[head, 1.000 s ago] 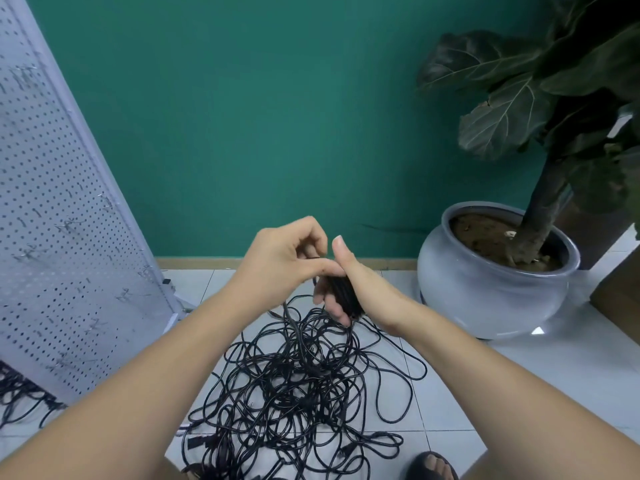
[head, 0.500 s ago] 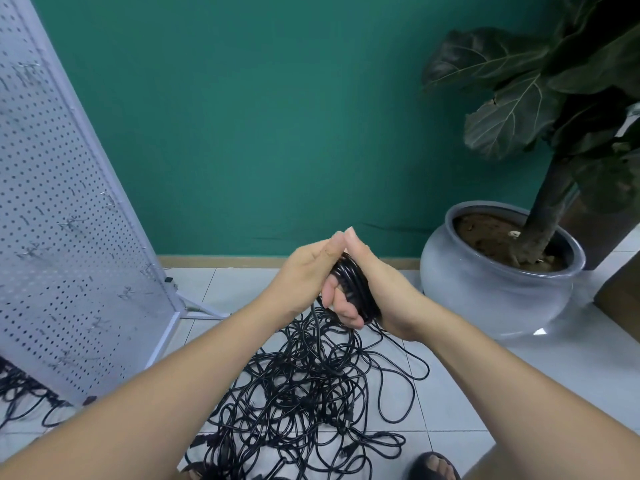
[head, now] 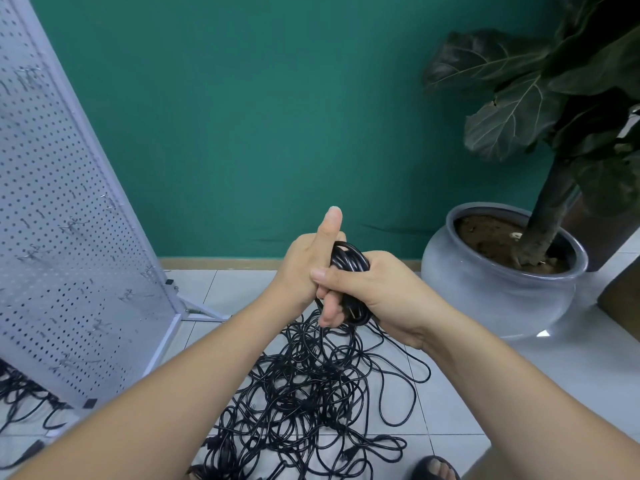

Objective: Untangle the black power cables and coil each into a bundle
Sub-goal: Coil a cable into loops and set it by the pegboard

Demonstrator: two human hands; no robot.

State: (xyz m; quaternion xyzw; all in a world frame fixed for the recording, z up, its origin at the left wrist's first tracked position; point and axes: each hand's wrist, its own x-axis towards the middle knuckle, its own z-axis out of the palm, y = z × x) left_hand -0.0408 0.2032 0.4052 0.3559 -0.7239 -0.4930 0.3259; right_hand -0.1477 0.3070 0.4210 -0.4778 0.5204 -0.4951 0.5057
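The left hand [head: 301, 271] and right hand [head: 381, 296] gripped one coiled bundle [head: 349, 261]; below their fingers [head: 330, 306], most cables [head: 311, 393] lay tangled.

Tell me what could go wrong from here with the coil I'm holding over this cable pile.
1. The coil in your right hand has no tie visible; easing the grip may let loops spring open.
2. Its cable seems to run down into the tangle; pulling hard could tighten knots there.
3. Loose loops lie close to your sandalled foot; stepping could snag them.
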